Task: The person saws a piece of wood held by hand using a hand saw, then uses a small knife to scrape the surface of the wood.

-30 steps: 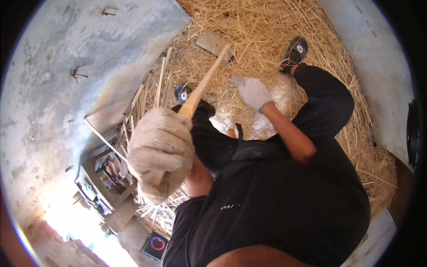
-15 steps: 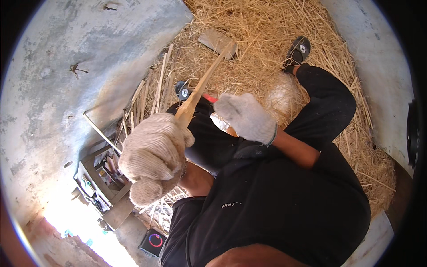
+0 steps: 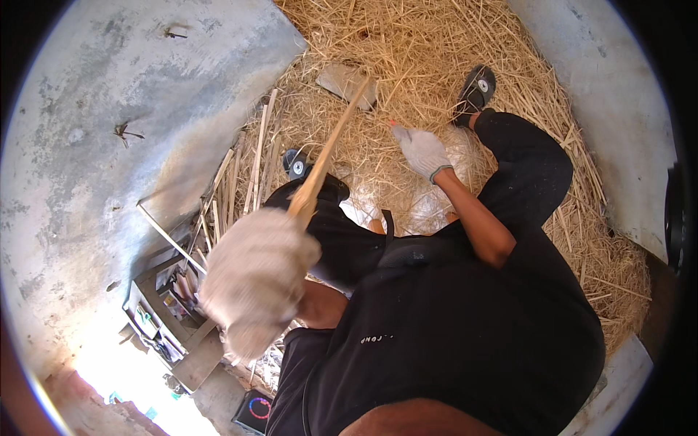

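Note:
My left hand (image 3: 258, 280), in a pale knitted work glove and blurred by motion, is closed round the thick lower end of a wooden stick (image 3: 329, 152). The stick slants up and away, and its thin far end lies in line with a flat block on the straw. Further off and to the right, my right hand (image 3: 423, 152) wears the same kind of glove and is closed. A small red end of a tool (image 3: 392, 123) shows at its fingers; the rest of that tool cannot be made out against the straw.
Straw-like shavings (image 3: 422, 51) cover the floor around my feet. A flat greyish block (image 3: 340, 80) lies among them. Long strips of wood (image 3: 260, 149) lean by the left wall (image 3: 145, 87). A wooden shelf (image 3: 178, 320) with small things and a black speaker-like box (image 3: 254, 409) stand lower left.
My right hand has moved away from me and to the right, from beside the stick to out over the shavings. The left hand still holds the stick, which has shifted slightly left.

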The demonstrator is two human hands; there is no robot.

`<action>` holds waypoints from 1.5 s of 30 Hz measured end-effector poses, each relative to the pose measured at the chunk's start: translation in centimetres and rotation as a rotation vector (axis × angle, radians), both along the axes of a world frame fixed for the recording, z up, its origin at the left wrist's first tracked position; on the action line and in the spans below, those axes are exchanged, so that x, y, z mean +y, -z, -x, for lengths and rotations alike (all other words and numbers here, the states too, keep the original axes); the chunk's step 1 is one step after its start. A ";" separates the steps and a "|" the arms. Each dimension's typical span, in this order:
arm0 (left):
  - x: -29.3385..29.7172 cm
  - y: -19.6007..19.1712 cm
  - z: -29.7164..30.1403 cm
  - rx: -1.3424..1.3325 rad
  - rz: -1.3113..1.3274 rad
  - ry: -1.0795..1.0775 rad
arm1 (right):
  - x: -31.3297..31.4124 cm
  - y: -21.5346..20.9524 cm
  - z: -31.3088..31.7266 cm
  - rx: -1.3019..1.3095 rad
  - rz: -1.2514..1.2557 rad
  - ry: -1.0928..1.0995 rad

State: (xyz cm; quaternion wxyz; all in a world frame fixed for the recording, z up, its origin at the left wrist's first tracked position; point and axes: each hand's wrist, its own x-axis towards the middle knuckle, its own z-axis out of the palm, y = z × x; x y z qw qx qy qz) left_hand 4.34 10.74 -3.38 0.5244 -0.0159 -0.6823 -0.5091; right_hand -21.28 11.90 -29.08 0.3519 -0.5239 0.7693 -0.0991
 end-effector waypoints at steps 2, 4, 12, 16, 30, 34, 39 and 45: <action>-0.1 -1.0 -1.8 -0.096 0.063 0.039 | -0.3 -0.5 -0.3 -0.022 0.240 -0.132; -0.9 -1.6 -2.3 -0.140 0.106 0.083 | -0.2 -2.7 -1.7 -0.196 0.321 -0.101; 0.4 -0.3 -0.5 0.092 -0.022 -0.260 | 2.0 -14.3 -6.8 -0.721 0.364 -0.108; 0.6 -1.7 -2.5 -0.122 0.110 -0.165 | 2.9 -18.6 -8.6 -0.749 0.275 -0.335; 1.0 -1.4 -1.9 0.008 -0.134 -0.237 | 2.2 -17.4 -6.6 -0.761 0.332 -0.217; 0.6 -0.6 -1.3 0.075 0.020 -0.248 | 3.3 -19.1 -7.3 -0.755 0.305 -0.266; -0.2 -0.7 -2.6 0.000 0.167 -0.145 | 3.4 -17.2 -9.6 -0.792 0.352 -0.282; -0.5 0.1 -2.2 0.042 0.162 -0.153 | -1.5 -5.2 -5.0 -0.188 -0.170 -0.189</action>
